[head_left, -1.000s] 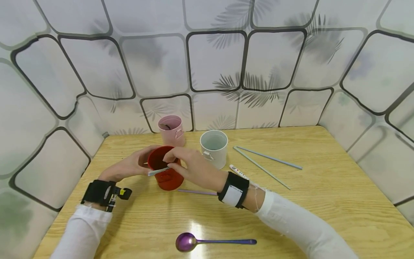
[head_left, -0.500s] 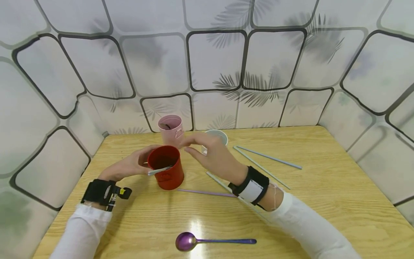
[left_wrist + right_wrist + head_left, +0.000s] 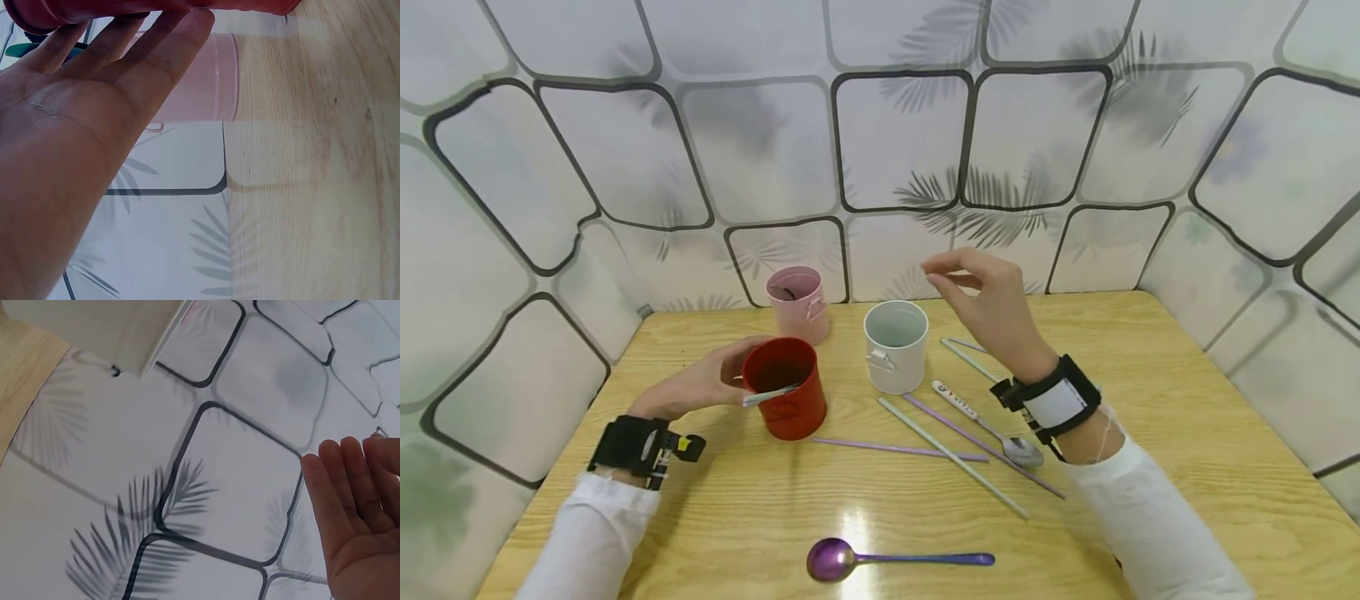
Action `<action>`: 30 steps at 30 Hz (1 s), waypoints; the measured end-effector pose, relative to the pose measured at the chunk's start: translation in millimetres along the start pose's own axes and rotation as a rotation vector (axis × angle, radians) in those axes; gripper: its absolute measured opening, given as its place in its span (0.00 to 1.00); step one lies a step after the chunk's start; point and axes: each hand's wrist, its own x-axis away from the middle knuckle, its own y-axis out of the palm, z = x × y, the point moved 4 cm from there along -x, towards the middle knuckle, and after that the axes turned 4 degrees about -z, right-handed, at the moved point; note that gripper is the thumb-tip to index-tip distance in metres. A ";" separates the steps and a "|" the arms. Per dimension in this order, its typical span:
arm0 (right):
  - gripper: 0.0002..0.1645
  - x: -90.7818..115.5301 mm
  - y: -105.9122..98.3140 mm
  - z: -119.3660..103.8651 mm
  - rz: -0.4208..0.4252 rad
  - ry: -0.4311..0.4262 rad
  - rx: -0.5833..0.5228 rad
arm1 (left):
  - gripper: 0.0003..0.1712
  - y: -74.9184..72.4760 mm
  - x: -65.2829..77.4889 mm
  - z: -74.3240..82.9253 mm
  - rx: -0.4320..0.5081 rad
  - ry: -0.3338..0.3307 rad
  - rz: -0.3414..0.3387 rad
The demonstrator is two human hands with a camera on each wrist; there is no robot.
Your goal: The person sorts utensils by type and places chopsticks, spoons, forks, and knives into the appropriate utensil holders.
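though empty, right hand [image 3: 992,310] with fingers in a loose curl, left hand [image 3: 698,385] around the red cup [image 3: 802,412]

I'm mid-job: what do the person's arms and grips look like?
Left sleeve and right sleeve are white with frayed cuffs. The left black strap carries a black device with a yellow mark; the right black strap bears a white patch. Left grip and right grip are gloveless.

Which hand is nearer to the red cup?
The left hand, holding the red cup at its left side. The right hand hovers to the right, past the white cup.
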 end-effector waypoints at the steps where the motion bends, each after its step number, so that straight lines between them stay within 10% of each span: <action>1: 0.10 0.4 -3.4 4.9 -0.002 0.020 0.019 | 0.45 -0.3 0.1 -0.2 -0.002 -0.002 0.002; 19: 0.14 43.5 -10.4 130.8 -0.336 0.451 0.283 | 0.46 0.3 -1.6 -1.0 -0.008 0.012 -0.006; 30: 0.13 67.0 -10.0 166.3 -0.618 0.628 0.384 | 0.45 0.0 -1.7 -0.2 0.000 0.016 -0.004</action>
